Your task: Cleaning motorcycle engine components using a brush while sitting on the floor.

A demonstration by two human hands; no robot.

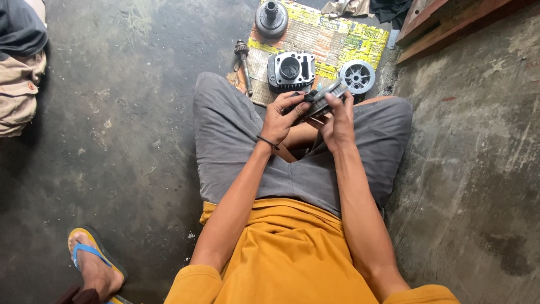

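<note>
On the concrete floor (129,112), a printed mat (332,39) carries a cylinder block (291,70), a round hub (357,76) and a clutch bell (271,18), all set aside. Above the lap, the left hand (281,115) and right hand (339,121) both grip a grey disc-shaped part (323,98), apparently mid-work.

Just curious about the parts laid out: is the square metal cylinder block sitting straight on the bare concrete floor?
No, the cylinder block rests on a yellow printed sheet spread over the floor.
</note>
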